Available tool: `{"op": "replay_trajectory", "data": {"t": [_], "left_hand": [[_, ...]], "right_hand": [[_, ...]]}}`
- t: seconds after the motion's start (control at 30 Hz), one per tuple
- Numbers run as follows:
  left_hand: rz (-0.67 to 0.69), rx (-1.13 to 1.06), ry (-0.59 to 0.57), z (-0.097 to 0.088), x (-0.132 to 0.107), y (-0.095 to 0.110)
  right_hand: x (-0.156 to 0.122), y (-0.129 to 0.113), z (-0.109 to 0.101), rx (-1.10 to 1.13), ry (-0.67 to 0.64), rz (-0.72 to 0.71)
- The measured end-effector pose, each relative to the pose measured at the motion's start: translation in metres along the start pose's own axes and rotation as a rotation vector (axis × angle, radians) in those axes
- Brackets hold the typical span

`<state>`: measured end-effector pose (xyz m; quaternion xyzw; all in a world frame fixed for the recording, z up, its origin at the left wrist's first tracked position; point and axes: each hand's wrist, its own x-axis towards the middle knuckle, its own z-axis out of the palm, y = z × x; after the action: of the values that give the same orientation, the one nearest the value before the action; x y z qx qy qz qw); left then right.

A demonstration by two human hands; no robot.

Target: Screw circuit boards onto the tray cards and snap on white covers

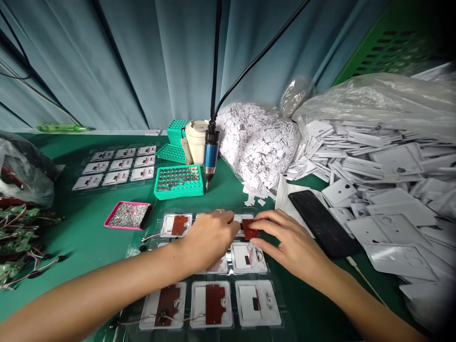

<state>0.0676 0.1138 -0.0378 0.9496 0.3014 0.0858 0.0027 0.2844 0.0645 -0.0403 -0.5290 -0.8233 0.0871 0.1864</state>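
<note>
My right hand [288,237] pinches a dark red pad [250,229] between thumb and fingers, above a white card in a clear plastic tray [187,304]. My left hand [210,237] lies over the tray's upper row, its fingertips reaching close to the pad's left edge. It hides part of the cards below it. Several white cards [248,258] sit in the tray's pockets. Some carry dark red pads like the one in my right hand, and thin wires run from a few of them.
A blue hanging screwdriver [211,156] stands above a green tray of button cells [178,182] on the green mat [85,247]. A pink tray of metal bits [128,216], wired circuit boards [17,235], a black slab [322,223] and heaped white cards [392,190] surround the hands.
</note>
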Motion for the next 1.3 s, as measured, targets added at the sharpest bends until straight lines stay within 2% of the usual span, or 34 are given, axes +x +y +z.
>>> {"op": "replay_trajectory", "data": {"t": [0.23, 0.37, 0.6, 0.77, 0.87, 1.1, 1.3], "left_hand": [[0.084, -0.009, -0.054, 0.001, 0.009, -0.003], [0.128, 0.016, -0.101, 0.005, 0.015, -0.005], [0.203, 0.045, -0.105, 0.002, 0.016, -0.004], [0.148, -0.157, -0.022, -0.007, 0.010, -0.015], [0.111, -0.247, -0.011, -0.012, 0.008, -0.021], [0.093, -0.203, -0.054, -0.003, 0.006, -0.023], [0.143, -0.114, -0.094, 0.001, 0.007, -0.021]], "right_hand": [[-0.017, 0.004, 0.000, 0.071, 0.055, 0.019], [-0.016, 0.004, 0.006, 0.088, 0.047, 0.032], [-0.015, 0.007, 0.006, 0.090, 0.031, 0.036], [-0.010, 0.010, 0.008, 0.059, 0.020, 0.011], [-0.002, 0.010, 0.011, 0.033, 0.031, -0.030], [0.010, 0.009, 0.018, -0.015, 0.037, -0.088], [0.010, 0.007, 0.018, -0.033, 0.019, -0.063]]}}
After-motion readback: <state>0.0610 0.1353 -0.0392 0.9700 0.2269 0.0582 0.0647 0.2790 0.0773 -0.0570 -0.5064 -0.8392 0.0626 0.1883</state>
